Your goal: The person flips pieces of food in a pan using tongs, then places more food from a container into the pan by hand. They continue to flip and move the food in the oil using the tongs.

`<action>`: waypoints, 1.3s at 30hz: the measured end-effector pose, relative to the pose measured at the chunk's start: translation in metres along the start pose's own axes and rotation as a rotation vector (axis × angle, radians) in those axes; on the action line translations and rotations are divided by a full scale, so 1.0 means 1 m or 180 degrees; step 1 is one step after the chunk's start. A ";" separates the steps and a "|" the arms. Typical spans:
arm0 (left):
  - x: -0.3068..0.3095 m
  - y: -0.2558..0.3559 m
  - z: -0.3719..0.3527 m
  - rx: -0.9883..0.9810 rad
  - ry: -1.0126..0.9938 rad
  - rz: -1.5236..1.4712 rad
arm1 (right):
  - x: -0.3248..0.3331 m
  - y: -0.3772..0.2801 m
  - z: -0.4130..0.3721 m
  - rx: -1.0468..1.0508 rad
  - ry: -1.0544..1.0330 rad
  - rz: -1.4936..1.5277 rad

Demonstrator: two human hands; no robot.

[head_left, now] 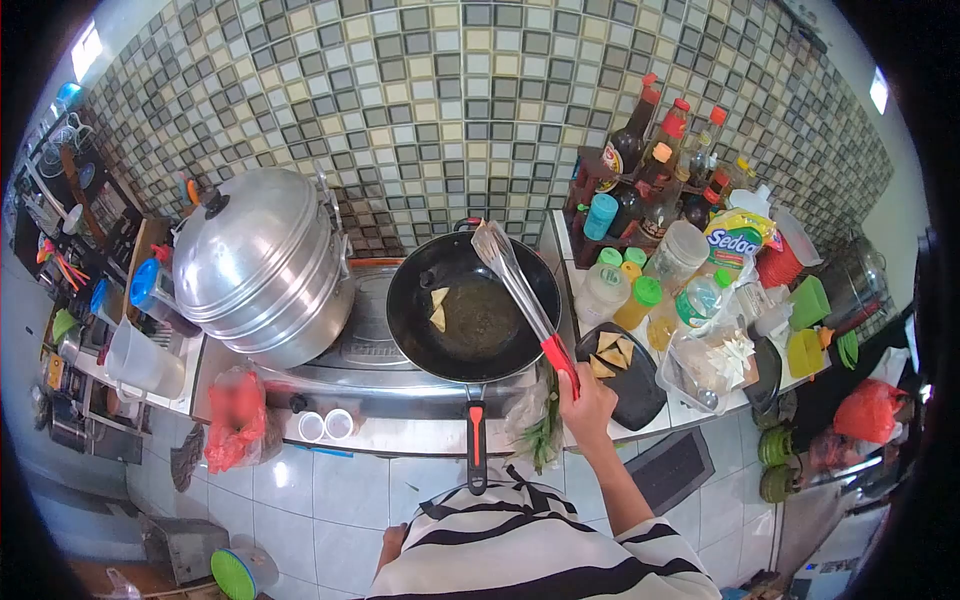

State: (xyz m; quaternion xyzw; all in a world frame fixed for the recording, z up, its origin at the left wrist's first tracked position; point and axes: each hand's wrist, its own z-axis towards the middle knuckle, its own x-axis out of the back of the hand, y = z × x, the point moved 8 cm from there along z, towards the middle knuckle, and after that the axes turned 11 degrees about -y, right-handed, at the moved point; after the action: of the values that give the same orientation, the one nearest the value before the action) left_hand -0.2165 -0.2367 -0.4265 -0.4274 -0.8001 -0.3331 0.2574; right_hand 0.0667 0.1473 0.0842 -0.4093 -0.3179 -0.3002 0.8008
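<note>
Right hand: grip clamped on the red handle of what look like metal tongs, tips above the black wok on the stove. Wok holds two pale wedges in oil. Left hand: low by torso, grip cannot be told.

Saw only a sliver of left hand past the shirt; could not tell its grip. Lost the spatula handle's end inside the right hand, fingers out of sight. Could not read most labels on the bottles at the counter's back right corner. Found the burner covered by the pan. Made out nothing of the blurred clutter at the far left edge.
</note>
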 end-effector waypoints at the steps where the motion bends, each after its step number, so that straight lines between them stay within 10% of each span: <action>1: 0.001 0.000 -0.001 -0.0028 0.0056 -0.0029 | 0.001 0.000 0.000 -0.0002 -0.0001 -0.0001; 31: 0.030 0.000 -0.021 0.0391 0.0053 -0.0555 | 0.012 -0.003 -0.004 0.0000 0.0028 -0.0032; 37: 0.122 0.027 -0.032 0.1032 0.0957 -0.2692 | -0.011 0.024 -0.017 -0.0678 -0.0290 0.1280; 39: 0.183 0.064 -0.037 0.0557 0.1356 -0.2905 | -0.052 0.040 -0.035 -0.1718 -0.0916 0.3440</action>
State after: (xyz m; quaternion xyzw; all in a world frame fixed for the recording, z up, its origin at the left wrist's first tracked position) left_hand -0.2494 -0.1443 -0.2552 0.0660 -0.8599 -0.4231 0.2780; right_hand 0.0733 0.1486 0.0107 -0.7369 -0.0834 0.1360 0.6569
